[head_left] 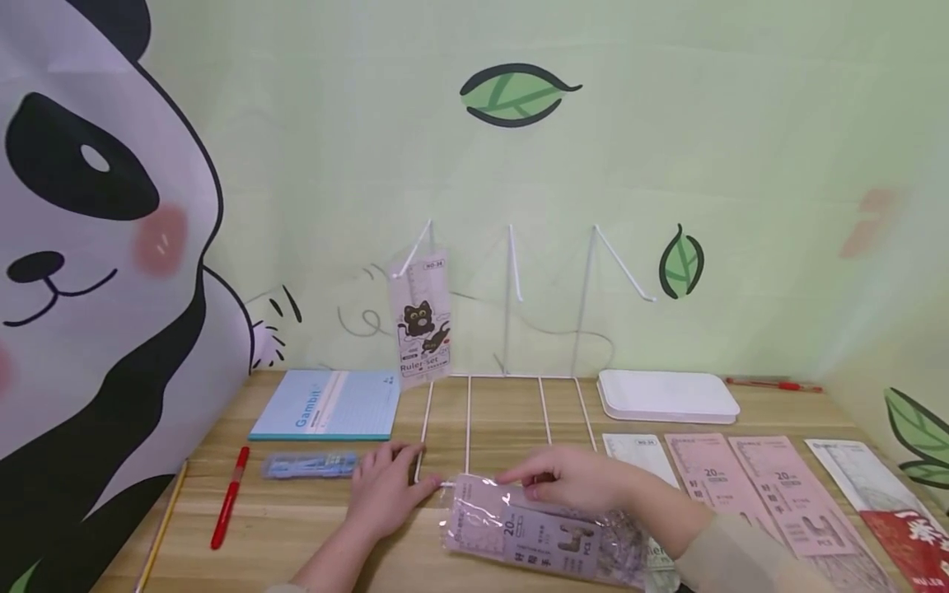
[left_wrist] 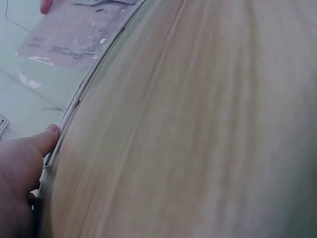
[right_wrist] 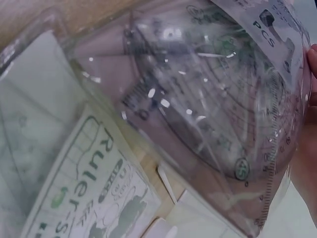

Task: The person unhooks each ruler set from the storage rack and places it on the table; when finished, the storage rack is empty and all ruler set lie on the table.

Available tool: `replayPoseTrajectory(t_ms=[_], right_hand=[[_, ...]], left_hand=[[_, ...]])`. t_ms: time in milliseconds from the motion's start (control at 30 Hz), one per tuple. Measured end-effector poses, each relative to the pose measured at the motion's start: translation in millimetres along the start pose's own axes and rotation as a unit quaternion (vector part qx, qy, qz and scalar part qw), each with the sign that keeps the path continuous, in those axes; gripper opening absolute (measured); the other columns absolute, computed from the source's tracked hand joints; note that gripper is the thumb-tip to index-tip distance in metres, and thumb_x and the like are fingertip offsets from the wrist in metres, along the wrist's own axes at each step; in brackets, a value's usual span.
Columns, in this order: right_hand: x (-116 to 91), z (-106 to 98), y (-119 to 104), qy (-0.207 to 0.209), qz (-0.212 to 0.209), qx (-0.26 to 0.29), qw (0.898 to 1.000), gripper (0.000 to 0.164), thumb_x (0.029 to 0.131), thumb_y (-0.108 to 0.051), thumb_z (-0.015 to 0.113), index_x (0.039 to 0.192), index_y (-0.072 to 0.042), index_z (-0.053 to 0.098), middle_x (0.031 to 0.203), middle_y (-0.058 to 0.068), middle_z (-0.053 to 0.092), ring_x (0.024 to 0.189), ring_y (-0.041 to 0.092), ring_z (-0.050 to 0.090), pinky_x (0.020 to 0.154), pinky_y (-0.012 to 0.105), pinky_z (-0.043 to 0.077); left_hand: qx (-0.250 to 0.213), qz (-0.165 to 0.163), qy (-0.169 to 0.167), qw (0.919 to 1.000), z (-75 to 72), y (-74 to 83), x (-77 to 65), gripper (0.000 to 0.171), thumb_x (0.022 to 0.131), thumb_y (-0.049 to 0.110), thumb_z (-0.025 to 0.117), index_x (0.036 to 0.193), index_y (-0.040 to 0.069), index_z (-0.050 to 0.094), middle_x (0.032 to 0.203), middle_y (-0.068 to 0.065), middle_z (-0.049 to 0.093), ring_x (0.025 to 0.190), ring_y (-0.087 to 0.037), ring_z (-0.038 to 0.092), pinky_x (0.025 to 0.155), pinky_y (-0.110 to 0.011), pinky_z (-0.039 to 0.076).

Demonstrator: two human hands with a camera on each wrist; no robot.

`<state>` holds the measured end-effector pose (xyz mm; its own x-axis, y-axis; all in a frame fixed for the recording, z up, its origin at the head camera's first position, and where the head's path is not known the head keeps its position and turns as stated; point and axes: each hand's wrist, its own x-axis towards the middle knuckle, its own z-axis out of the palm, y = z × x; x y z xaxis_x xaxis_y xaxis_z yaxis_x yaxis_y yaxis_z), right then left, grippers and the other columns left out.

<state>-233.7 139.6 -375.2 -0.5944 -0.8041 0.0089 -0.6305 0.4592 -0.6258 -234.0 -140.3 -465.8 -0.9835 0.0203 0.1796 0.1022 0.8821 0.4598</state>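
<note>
My right hand (head_left: 571,478) pinches the upper edge of a pink ruler set packet (head_left: 549,545), clear plastic with a 20 cm label, tilted low over the table's front. In the right wrist view, a protractor and rulers show through the plastic of that packet (right_wrist: 198,104). My left hand (head_left: 385,490) grips the front left corner of a white wire rack (head_left: 469,428), its thumb against the front bar. The rack has three raised prongs. A ruler set packet with black cats (head_left: 424,321) hangs from the left prong; the middle prong (head_left: 515,263) and right prong (head_left: 623,265) are bare.
Left lie a blue notebook (head_left: 322,403), a blue plastic-wrapped pack (head_left: 310,465), a red pen (head_left: 230,498) and a pencil (head_left: 161,527). A white case (head_left: 667,395) and another red pen (head_left: 774,384) lie at the back right. Several ruler packets (head_left: 789,486) lie in front of them.
</note>
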Motion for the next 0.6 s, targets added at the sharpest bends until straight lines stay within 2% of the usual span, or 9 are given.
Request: replayPoseTrajectory(t_ms=[167,300,467,600], right_hand=[[4,8,3,-0.002,0.012,-0.015,1.0,0.035,0.092,-0.01,0.055,0.123,-0.025,0.063,0.108,-0.014,0.06,0.098,0.003,0.054,0.089,0.03,0.044],[7,13,4,-0.009,0.009,-0.014,1.0,0.036,0.091,-0.01,0.056,0.122,-0.027,0.064,0.105,-0.015,0.06,0.094,0.002,0.054,0.086,0.028,0.044],[10,15,3,-0.022,0.0,-0.012,1.0,0.034,0.088,-0.016,0.062,0.121,-0.023,0.065,0.095,-0.015,0.057,0.085,0.002,0.052,0.078,0.023,0.045],[11,18,4,-0.032,0.002,-0.045,0.998,0.041,0.082,-0.027,0.07,0.123,-0.024,0.063,0.103,-0.013,0.057,0.089,0.002,0.051,0.082,0.025,0.044]], left_hand=[[-0.002,0.007,0.007,1.0,0.6,-1.0,-0.5,0.062,0.08,0.052,0.065,0.13,0.016,0.055,0.129,-0.014,0.047,0.117,-0.038,0.038,0.097,-0.057,0.026],[-0.002,0.01,0.011,0.9999,1.6,-1.8,-1.1,0.063,0.08,0.052,0.066,0.13,0.016,0.055,0.129,-0.014,0.048,0.117,-0.038,0.039,0.097,-0.057,0.026],[0.0,0.009,0.01,0.9999,1.8,-1.9,-0.7,0.063,0.08,0.052,0.066,0.13,0.016,0.056,0.129,-0.014,0.048,0.116,-0.037,0.039,0.097,-0.057,0.026],[0.001,0.006,0.005,1.0,0.9,-1.1,0.1,0.062,0.08,0.052,0.066,0.13,0.016,0.055,0.129,-0.014,0.048,0.116,-0.037,0.039,0.097,-0.058,0.025]])
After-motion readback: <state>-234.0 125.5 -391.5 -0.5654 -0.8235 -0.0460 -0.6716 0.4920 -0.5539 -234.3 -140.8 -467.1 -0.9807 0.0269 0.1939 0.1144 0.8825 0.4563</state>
